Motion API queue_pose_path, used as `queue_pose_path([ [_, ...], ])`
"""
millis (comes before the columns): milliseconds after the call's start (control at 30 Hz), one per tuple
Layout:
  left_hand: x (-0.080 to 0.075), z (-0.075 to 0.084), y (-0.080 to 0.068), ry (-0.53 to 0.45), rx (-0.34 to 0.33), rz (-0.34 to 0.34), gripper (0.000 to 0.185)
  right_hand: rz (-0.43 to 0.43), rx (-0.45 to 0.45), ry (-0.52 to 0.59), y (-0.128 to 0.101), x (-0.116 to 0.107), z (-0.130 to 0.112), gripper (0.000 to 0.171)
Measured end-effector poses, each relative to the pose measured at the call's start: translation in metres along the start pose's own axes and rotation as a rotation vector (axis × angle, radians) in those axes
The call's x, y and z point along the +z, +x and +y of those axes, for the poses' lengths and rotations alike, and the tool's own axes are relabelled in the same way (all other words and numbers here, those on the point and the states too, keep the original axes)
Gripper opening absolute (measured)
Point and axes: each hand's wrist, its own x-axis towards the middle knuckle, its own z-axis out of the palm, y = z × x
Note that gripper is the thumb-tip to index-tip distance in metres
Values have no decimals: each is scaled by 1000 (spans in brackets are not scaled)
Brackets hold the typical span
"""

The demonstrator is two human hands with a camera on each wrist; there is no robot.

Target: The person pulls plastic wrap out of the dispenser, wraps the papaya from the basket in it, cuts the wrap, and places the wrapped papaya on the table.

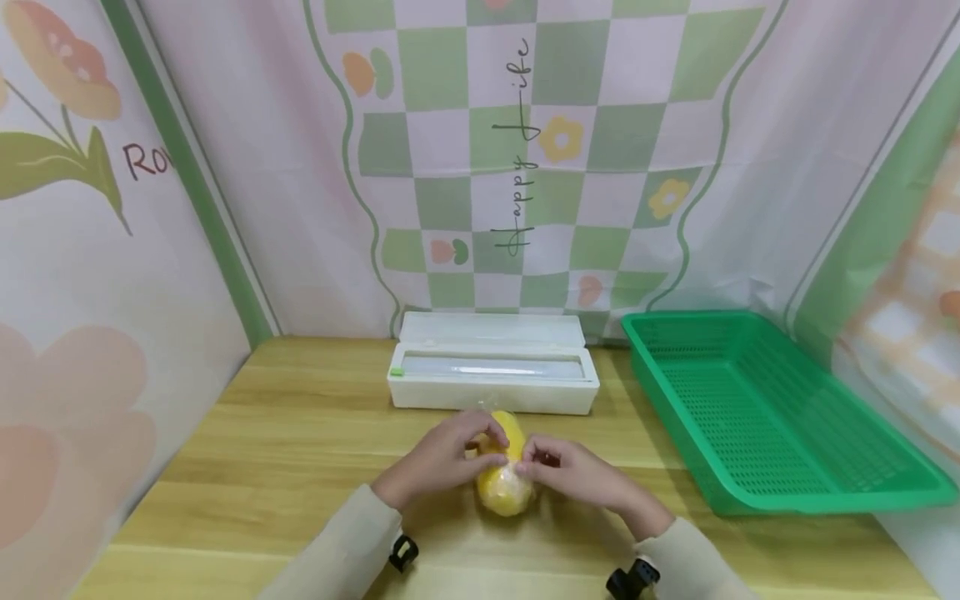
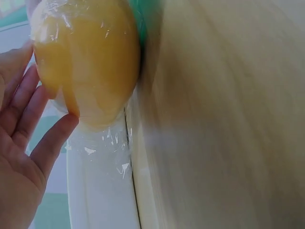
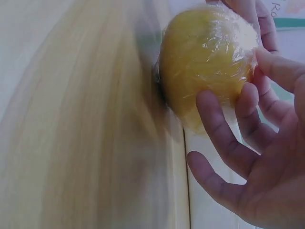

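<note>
A smooth yellow fruit [image 1: 501,492], oblong and wrapped in clear cling film [image 3: 207,45], lies lengthwise on the table in front of a white box. My left hand [image 1: 456,454] grips it from the left, thumb and fingers curved at its upper side. In the left wrist view, the left thumb [image 2: 59,138] touches the wrapped surface and loose film trails from the fruit's far end. My right hand [image 1: 573,471] is at the fruit's right side, pinching film between thumb and forefinger. Its other fingers [image 3: 224,133] are bent beside the fruit in the right wrist view.
The white cling film dispenser box [image 1: 491,396] stands behind the fruit, lid raised, a film roll inside and a green slider at its left. To the right sits a green perforated basket [image 1: 675,425]. Patterned curtains [image 1: 502,167] enclose the wooden table [image 1: 247,467].
</note>
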Motion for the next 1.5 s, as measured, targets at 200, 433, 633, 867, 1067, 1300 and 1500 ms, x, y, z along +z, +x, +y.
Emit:
queue_pose_path([
  [200, 0, 2, 2, 6, -18, -5, 20, 25, 70, 14, 0, 0, -4, 24],
  [433, -3, 2, 0, 64, 13, -13, 29, 9, 91, 22, 2, -4, -2, 28],
  [633, -4, -4, -3, -53, -2, -39, 29, -160, -3, 126, 1, -15, 19, 30],
  [867, -6, -6, -2, -56, 52, -35, 28, -139, 21, 120, 7, -19, 28, 31],
  [1067, -6, -8, -2, -81, 49, -43, 23, -160, 13, 123, 10, -21, 30, 30],
  [1300, -6, -6, -3, -56, 56, -28, 23, -61, 69, 100, 8, -12, 20, 28],
  [1500, -4, -5, -8, -91, 31, -11, 17, 95, 234, 152, 9, 2, 7, 68],
])
